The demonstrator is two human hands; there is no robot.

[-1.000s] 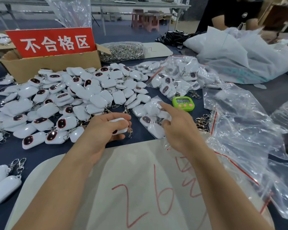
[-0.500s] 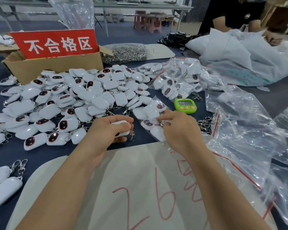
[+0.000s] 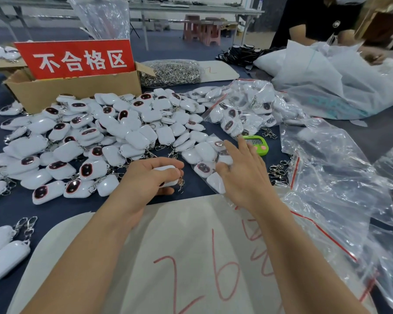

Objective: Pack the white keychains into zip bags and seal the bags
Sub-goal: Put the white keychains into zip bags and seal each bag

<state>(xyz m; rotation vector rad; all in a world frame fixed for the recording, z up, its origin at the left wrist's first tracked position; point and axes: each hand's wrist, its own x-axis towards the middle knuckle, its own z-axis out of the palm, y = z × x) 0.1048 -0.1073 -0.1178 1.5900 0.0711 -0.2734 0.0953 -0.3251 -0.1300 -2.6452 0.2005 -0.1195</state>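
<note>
Premises: a light-industrial packing workshop. Findings: identical white keychains (image 3: 127, 132) heaped in bulk on a blue-covered work table (image 3: 55, 209); a cardboard box (image 3: 77, 92) carrying a red sign (image 3: 77, 57) printed 不合格区, marking rejects; a clear bag of loose metal clasps (image 3: 170, 72); empty zip bags (image 3: 331, 182) stacked at the right, filled bags (image 3: 247, 107) piled behind; a green digital timer (image 3: 256, 145) at the station; a second worker (image 3: 313, 26) handling large white sacks (image 3: 322, 87) at the same table; long metal-framed benches (image 3: 191, 13) across the room behind
</note>
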